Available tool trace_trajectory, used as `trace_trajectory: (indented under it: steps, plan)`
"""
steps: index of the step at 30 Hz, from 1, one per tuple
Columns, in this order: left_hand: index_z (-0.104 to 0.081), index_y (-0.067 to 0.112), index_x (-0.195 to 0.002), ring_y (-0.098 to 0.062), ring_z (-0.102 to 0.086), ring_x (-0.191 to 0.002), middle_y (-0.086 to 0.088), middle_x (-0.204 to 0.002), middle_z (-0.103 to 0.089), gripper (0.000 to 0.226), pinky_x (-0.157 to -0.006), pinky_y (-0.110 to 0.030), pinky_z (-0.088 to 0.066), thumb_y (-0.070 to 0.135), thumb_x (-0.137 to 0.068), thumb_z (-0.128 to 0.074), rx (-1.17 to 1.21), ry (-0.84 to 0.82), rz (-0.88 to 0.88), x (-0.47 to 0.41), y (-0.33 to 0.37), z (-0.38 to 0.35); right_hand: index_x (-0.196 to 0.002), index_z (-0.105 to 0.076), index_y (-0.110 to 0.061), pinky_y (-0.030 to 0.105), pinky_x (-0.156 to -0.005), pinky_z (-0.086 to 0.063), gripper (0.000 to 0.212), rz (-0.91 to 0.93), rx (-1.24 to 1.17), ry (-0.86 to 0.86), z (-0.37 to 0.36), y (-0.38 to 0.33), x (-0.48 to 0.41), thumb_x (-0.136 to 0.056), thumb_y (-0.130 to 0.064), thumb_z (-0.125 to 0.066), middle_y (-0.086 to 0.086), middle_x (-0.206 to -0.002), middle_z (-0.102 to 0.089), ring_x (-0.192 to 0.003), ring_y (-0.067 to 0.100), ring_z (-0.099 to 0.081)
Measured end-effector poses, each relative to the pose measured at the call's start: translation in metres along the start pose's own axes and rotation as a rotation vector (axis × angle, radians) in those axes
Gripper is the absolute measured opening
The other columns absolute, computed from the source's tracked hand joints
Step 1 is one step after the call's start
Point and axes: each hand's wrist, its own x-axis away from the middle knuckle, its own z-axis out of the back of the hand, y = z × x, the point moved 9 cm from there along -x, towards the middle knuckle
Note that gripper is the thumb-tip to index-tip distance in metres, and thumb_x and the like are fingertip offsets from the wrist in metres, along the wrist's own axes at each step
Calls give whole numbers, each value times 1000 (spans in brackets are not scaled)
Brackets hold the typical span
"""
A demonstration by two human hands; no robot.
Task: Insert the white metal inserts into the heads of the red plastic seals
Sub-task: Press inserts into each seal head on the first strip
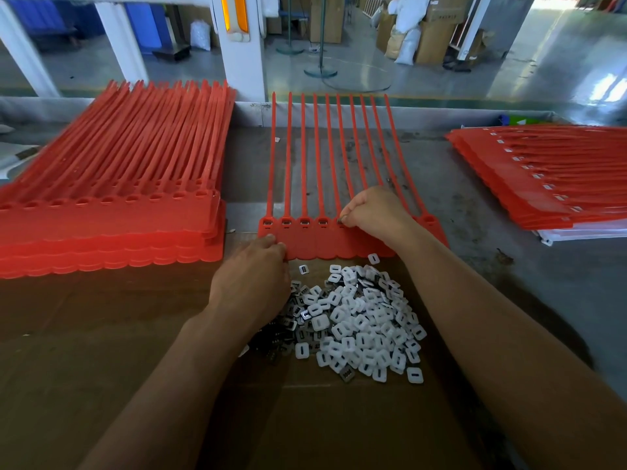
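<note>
A strip of joined red plastic seals [307, 245] lies flat in the middle of the table, tails pointing away from me. Several heads at its left end hold inserts [304, 221]. My right hand [373, 212] pinches a small insert at the fifth head from the left. The heads further right are partly hidden by that hand. My left hand [252, 279] rests with curled fingers on the strip's near left edge, beside a heap of white metal inserts [359, 320] on the brown cardboard.
A thick stack of red seal strips [112, 215] fills the left of the table. Another stack with white inserts in its heads [549, 178] lies at the right. White sheets [576, 234] stick out under it. Beyond the table's far edge is a factory floor.
</note>
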Motion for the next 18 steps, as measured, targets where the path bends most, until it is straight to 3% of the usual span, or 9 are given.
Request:
trace_trajectory:
  steps: [10,15,18]
  plan:
    - [-58,12,-115,-20,-49,-114,-3,-125,-53,30,-94,-31,-40,20,-93,-39,11,1,5,0,-2,0,-92,-69,2,37,-80,-52,18,29,-14,88,4,-1,2,-80,-8,-61,16,-102,-69,-93,26,-64]
    - [-58,13,-115,-19,-49,-114,-2,-126,-53,30,-94,-30,-40,21,-93,-39,9,8,-7,0,0,1,-91,-69,-13,20,-76,-41,10,184,-15,139,15,-17,22,-82,-11,-65,-4,-98,-64,-85,4,-53]
    - [-59,13,-115,-19,-50,-114,-3,-127,-53,30,-92,-30,-40,21,-93,-39,10,11,-6,0,0,1,-89,-71,-16,17,-77,-45,8,354,23,-46,-3,-45,48,-82,-17,-67,-9,-91,-65,-80,0,-57]
